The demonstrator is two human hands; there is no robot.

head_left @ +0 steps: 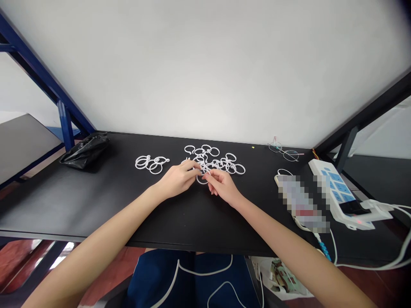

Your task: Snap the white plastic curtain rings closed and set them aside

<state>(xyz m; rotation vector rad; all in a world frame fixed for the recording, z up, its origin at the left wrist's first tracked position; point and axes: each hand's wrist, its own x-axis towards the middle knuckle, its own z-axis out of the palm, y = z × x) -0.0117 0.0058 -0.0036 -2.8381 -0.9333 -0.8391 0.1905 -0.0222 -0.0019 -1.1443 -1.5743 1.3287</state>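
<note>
Against a pale wall, a black table is bearing white rings in a loose heap near its middle. One ring is sitting at the heap's near edge, where the right hand is pinching it between thumb and finger and the left hand is curling in close beside; whether the left is gripping too is impossible to tell. A smaller cluster is lying to the left, with a black bag slumping beyond. To the right, glasses are resting near the wall, while a phone and power strip are lying closer in.
</note>
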